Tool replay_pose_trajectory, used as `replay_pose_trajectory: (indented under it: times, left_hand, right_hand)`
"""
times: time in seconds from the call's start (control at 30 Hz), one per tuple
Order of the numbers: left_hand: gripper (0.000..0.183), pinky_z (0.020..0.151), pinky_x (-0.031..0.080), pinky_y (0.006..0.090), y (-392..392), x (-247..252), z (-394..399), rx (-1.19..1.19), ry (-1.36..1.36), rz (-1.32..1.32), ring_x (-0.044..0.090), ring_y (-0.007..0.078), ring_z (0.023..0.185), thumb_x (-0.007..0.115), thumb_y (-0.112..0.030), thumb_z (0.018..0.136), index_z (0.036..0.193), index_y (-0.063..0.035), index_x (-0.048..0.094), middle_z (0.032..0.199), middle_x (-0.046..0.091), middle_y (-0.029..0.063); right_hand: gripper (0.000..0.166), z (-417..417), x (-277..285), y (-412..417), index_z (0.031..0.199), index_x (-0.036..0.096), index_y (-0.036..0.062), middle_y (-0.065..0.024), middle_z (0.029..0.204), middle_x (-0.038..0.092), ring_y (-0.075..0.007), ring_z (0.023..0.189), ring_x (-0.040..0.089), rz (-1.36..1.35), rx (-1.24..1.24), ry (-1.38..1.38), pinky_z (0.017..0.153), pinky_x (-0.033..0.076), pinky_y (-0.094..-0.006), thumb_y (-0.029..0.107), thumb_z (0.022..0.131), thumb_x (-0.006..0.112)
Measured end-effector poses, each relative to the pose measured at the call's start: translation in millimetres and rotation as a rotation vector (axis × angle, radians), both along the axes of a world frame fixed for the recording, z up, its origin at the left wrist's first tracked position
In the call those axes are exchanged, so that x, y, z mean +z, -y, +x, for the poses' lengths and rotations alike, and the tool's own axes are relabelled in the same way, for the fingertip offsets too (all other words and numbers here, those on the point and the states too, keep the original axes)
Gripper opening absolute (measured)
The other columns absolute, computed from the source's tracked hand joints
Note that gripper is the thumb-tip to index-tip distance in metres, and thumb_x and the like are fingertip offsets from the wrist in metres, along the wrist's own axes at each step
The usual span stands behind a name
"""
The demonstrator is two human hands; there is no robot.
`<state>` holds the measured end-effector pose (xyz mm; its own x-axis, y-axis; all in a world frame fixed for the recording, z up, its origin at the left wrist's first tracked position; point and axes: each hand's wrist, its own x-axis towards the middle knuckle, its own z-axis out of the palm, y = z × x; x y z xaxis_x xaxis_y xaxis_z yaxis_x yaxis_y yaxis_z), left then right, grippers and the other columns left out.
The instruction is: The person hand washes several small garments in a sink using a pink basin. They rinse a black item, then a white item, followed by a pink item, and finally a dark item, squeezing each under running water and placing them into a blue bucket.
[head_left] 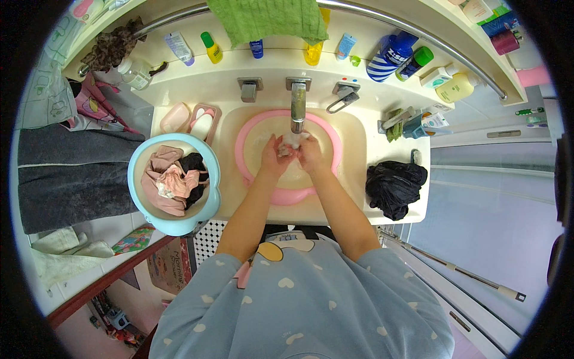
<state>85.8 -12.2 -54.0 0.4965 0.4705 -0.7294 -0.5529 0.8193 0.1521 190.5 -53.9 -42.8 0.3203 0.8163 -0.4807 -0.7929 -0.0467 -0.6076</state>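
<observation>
My left hand (274,156) and my right hand (312,153) meet just below the spout of a metal faucet (298,103). Between them they grip a small wet cloth (291,142), whitish with some pink and covered in suds. Fingers and foam hide much of it, so its shape cannot be made out. Both hands are over a pink-rimmed plastic basin (241,155), which stands in the cream washbasin (354,179) and holds cloudy water.
At left, a light-blue basin (214,179) holds crumpled pink and black clothes (163,193). A pink soap dish (215,123) sits behind it. Bunched black fabric (394,186) lies on the right counter. Bottles and tubes (390,58) line the back ledge, below a towel rail (381,13) with a green cloth (269,20).
</observation>
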Motion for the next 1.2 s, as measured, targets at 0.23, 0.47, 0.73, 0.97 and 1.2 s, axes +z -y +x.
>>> replay_pose_trajectory:
  times: [0.23, 0.47, 0.73, 0.97, 1.2]
  left_hand:
    - [0.048, 0.066, 0.047, 0.0402, -24, -20, 7, -0.253, 0.631, 0.175, 0.056, 0.0241, 0.081, 0.041, -0.049, 0.086, 0.093, -0.0027, 0.054, 0.086, 0.058, 0.0118]
    - [0.042, 0.051, 0.045, 0.0312, 11, 11, 30, -0.271, 0.126, 0.051, 0.056, 0.0166, 0.065, 0.035, -0.051, 0.088, 0.086, -0.0138, 0.056, 0.073, 0.058, 0.0022]
    - [0.020, 0.034, 0.033, 0.0193, 9, 31, 18, -0.239, -0.078, 0.172, 0.052, 0.0085, 0.052, 0.052, -0.040, 0.084, 0.087, -0.0198, 0.053, 0.066, 0.055, -0.0045]
    - [0.016, 0.058, 0.044, 0.0315, -9, -16, -42, -0.075, -0.451, 0.471, 0.054, 0.0168, 0.071, 0.055, -0.019, 0.073, 0.086, -0.0098, 0.052, 0.080, 0.052, 0.0038]
    - [0.018, 0.064, 0.047, 0.0402, -4, 39, -67, 0.141, -0.289, 0.236, 0.056, 0.0224, 0.073, 0.043, -0.016, 0.073, 0.085, -0.0044, 0.050, 0.082, 0.054, 0.0086]
  right_hand:
    - [0.031, -46, 71, 24, 0.098, 0.054, 0.0031, -0.0230, 0.080, 0.058, -0.0345, 0.068, 0.059, -0.238, 0.454, 1.499, 0.059, 0.048, -0.0416, 0.027, 0.079, 0.055]
    - [0.024, -13, 52, 8, 0.080, 0.062, 0.0074, -0.0200, 0.067, 0.059, -0.0338, 0.065, 0.060, -0.423, 0.589, 1.738, 0.054, 0.048, -0.0435, 0.030, 0.076, 0.052]
    - [0.023, 6, -26, -22, 0.087, 0.060, 0.0013, -0.0191, 0.084, 0.061, -0.0316, 0.078, 0.060, -0.181, 0.289, 0.562, 0.064, 0.047, -0.0409, 0.019, 0.079, 0.049]
    - [0.039, -10, -12, -38, 0.107, 0.048, -0.0040, -0.0178, 0.107, 0.055, -0.0279, 0.103, 0.052, 0.069, 0.179, -0.354, 0.090, 0.043, -0.0377, 0.028, 0.086, 0.050]
    - [0.039, 30, 11, -11, 0.109, 0.047, -0.0084, -0.0216, 0.107, 0.054, -0.0319, 0.101, 0.052, 0.026, 0.600, -0.124, 0.091, 0.041, -0.0405, 0.017, 0.080, 0.053]
